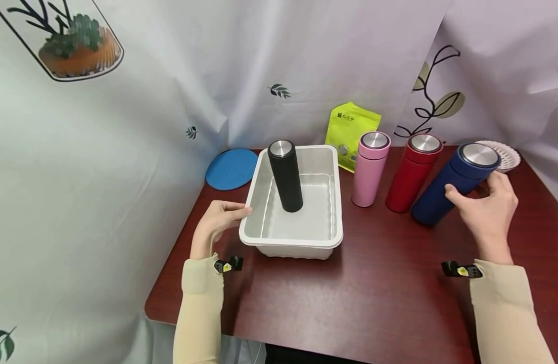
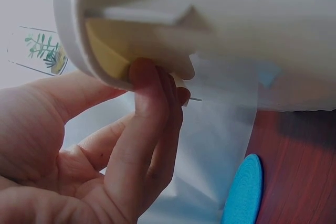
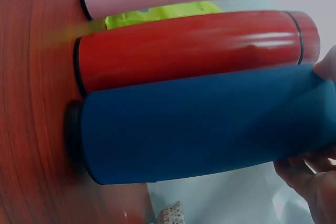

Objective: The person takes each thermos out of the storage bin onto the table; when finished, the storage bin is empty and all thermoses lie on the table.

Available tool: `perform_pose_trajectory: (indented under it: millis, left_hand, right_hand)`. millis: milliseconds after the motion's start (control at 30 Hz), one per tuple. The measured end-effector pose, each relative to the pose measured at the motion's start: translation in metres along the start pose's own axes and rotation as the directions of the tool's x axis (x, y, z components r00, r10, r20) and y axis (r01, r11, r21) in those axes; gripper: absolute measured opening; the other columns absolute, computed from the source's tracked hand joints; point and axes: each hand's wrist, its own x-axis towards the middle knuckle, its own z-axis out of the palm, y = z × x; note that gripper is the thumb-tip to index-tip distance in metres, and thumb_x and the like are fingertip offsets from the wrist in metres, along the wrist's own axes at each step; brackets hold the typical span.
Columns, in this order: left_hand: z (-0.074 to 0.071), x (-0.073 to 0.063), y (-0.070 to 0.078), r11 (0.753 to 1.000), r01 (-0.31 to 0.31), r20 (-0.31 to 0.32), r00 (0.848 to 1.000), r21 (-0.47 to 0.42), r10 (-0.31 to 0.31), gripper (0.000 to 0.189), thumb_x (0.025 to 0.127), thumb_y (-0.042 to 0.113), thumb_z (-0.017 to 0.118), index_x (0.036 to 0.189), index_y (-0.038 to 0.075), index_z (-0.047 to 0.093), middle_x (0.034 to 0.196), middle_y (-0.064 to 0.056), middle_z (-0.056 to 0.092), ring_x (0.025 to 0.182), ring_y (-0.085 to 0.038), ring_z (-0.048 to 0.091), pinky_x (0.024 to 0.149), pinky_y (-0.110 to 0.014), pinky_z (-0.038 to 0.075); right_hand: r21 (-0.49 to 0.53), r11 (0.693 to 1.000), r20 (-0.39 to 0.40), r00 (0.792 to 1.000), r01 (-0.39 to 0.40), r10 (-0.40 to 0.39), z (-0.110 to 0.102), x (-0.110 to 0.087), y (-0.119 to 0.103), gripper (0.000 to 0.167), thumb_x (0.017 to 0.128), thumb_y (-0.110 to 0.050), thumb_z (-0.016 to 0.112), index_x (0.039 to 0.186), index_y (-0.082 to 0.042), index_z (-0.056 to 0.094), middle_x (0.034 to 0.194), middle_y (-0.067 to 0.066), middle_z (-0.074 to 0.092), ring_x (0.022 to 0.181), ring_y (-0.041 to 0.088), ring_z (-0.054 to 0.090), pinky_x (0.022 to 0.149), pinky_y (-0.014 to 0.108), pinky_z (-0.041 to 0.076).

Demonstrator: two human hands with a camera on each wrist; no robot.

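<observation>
A light grey plastic tub (image 1: 301, 241) stands on the table, with a black thermos bottle (image 1: 285, 177) upright inside it. My left hand (image 1: 220, 220) pinches the tub's left rim between thumb and fingers; the left wrist view shows the fingers (image 2: 152, 114) at the rim's underside. My right hand (image 1: 490, 210) grips a dark blue thermos bottle (image 1: 452, 187) near its upper part, thumb on one side and fingers on the other. In the right wrist view the blue bottle lies close beside a red thermos bottle (image 3: 189, 51). Left of the red one is a pink thermos bottle (image 1: 371, 169).
A yellow-green pouch (image 1: 352, 129) leans at the back behind the pink bottle. A blue round mat (image 1: 231, 169) lies left of the tub, at the table's edge. A white woven basket (image 1: 508, 155) sits at the back right. Printed curtains hang behind the dark red table (image 1: 352, 298).
</observation>
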Motion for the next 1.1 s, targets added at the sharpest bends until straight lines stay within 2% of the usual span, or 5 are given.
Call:
perform_pose_trajectory:
  millis: [267,500,900,967,1100]
  left_hand:
    - [0.002,0.0,-0.001,1.0,-0.005,0.001,1.0,0.003,0.005,0.046,0.089,0.019,0.072,0.127,-0.007,0.061,0.124,-0.025,0.063,0.093,-0.021,0.07,0.093,-0.043,0.055]
    - [0.002,0.001,-0.001,1.0,-0.001,0.002,1.0,-0.004,0.001,0.048,0.089,0.018,0.072,0.127,-0.007,0.06,0.125,-0.025,0.062,0.094,-0.021,0.07,0.095,-0.045,0.054]
    - [-0.002,0.0,-0.001,1.0,-0.013,-0.009,1.0,0.011,0.013,0.048,0.089,0.021,0.073,0.126,-0.007,0.061,0.123,-0.024,0.064,0.096,-0.023,0.07,0.094,-0.043,0.054]
    - [-0.002,0.0,-0.001,1.0,-0.009,-0.009,1.0,0.008,0.009,0.047,0.089,0.02,0.073,0.126,-0.007,0.062,0.122,-0.023,0.064,0.098,-0.025,0.07,0.095,-0.044,0.054]
    - [0.0,0.0,-0.002,1.0,-0.01,-0.004,1.0,0.009,0.01,0.047,0.089,0.02,0.073,0.126,-0.007,0.062,0.121,-0.024,0.065,0.098,-0.026,0.07,0.095,-0.045,0.053]
  right_hand:
    - [-0.046,0.999,-0.016,1.0,-0.019,0.019,0.001,0.012,0.031,0.041,0.069,-0.012,0.084,0.109,-0.017,0.072,0.092,-0.032,0.046,0.087,-0.013,0.045,0.069,0.002,0.037]
    - [-0.08,0.996,-0.022,0.999,-0.032,0.03,0.004,0.02,0.035,0.041,0.07,-0.013,0.082,0.11,-0.008,0.071,0.088,-0.032,0.041,0.084,-0.014,0.042,0.069,0.004,0.034]
    - [-0.128,0.992,0.082,0.997,0.01,0.001,0.005,0.025,0.029,0.051,0.076,-0.019,0.078,0.12,-0.001,0.061,0.093,-0.034,0.035,0.088,-0.014,0.036,0.071,0.003,0.031]
    - [-0.107,0.994,0.102,0.994,-0.021,0.032,0.004,0.026,0.028,0.056,0.076,-0.02,0.079,0.127,-0.006,0.06,0.098,-0.032,0.037,0.092,-0.013,0.039,0.073,0.002,0.036]
    - [-0.084,0.982,0.154,0.972,-0.168,0.179,-0.002,0.022,0.029,0.074,0.077,-0.023,0.081,0.143,-0.025,0.045,0.113,-0.024,0.042,0.101,-0.004,0.048,0.09,0.008,0.045]
